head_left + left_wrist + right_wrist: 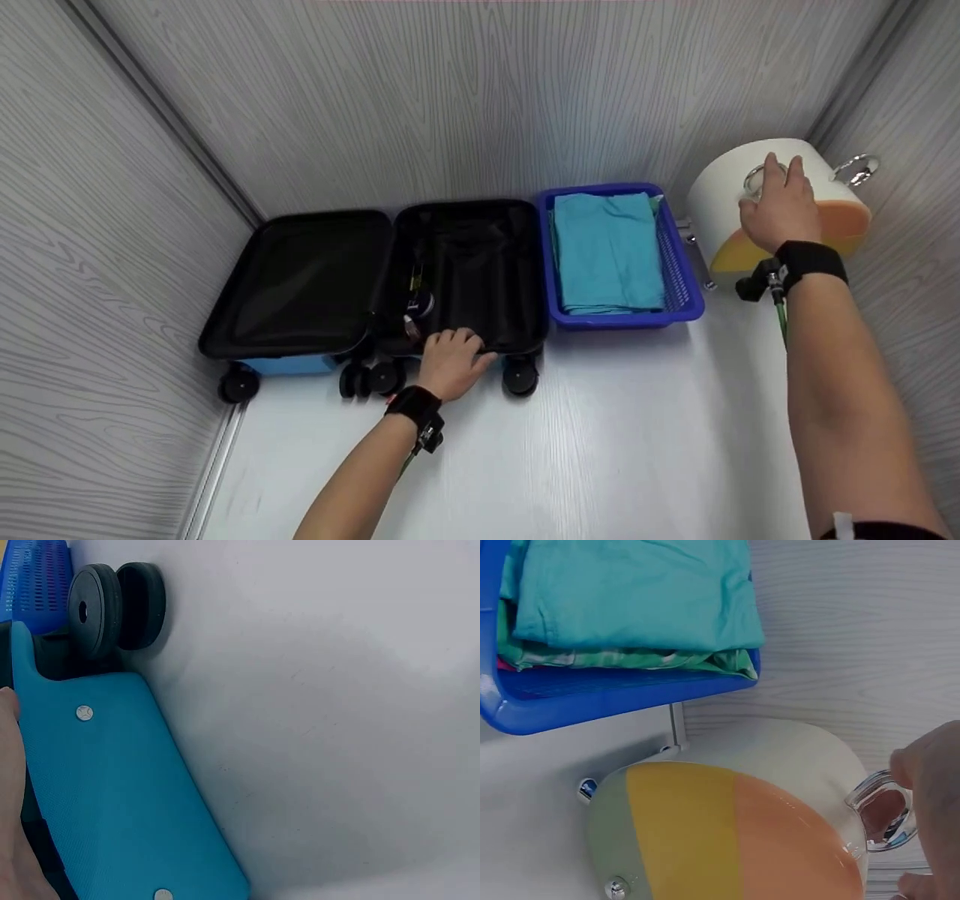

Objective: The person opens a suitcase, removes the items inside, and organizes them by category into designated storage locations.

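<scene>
An open suitcase lies with its black lid half (307, 281) at left and its deeper black half (487, 277) beside it; the outer shell (112, 787) is blue. My left hand (452, 364) rests on the near rim of the deeper half, thumb held apart. Next to its fingertips, a small white-tipped item (411, 328) and a dark round-topped container (421, 303) lie inside. On the far right, my right hand (784, 206) is at a shiny ring handle (885, 811) of a cream bin with yellow and orange panels (735, 832), its fingers spread.
Between suitcase and bin stands a blue plastic basket (679, 281) of folded turquoise cloth (607, 251). Black wheels (520, 376) stick out from the suitcase's near side. Wood-grain panels (480, 97) enclose the white surface (600, 435) at the back and sides.
</scene>
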Demonstrator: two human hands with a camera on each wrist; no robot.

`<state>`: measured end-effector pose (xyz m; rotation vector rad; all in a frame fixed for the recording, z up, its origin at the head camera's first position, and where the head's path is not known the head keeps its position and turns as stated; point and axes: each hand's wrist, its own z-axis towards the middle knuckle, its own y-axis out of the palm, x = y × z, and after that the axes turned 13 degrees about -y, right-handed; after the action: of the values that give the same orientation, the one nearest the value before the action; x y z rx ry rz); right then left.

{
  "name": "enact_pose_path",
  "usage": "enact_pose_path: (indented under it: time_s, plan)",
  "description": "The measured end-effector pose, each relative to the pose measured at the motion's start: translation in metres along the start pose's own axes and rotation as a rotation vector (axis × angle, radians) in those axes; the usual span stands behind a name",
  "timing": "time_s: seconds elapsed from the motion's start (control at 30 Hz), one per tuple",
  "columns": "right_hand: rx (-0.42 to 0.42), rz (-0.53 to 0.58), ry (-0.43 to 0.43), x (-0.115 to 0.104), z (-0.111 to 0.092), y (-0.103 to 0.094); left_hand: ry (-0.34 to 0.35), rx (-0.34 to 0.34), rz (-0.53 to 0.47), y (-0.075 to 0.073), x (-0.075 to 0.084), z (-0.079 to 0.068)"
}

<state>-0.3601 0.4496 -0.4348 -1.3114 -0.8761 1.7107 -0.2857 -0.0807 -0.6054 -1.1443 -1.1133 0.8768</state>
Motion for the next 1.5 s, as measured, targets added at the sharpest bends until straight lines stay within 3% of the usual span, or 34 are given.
enact_pose_path:
  time_s: [0.1,0.37,0.7,0.83,1.2,1.5]
  plan:
    - [-0.046,0.045,0.010,0.003,0.000,-0.006,0.004,-0.010,0.002,-0.001,0.003,-0.003]
    - [-0.041,0.149,0.064,0.001,0.004,-0.006,0.013,0.019,-0.018,-0.004,0.004,-0.011]
    - [-0.100,0.180,-0.025,-0.012,0.012,-0.002,-0.011,0.025,-0.003,-0.002,0.000,-0.013]
    - [-0.102,0.164,-0.051,-0.013,0.014,0.001,0.004,0.053,-0.009,-0.002,0.001,-0.013]
    - [-0.070,0.147,-0.019,-0.006,0.012,-0.006,0.036,0.090,-0.013,0.002,0.001,-0.013]
    - [-0.083,0.084,-0.002,-0.011,0.010,-0.013,0.028,0.073,-0.008,0.003,-0.002,-0.010]
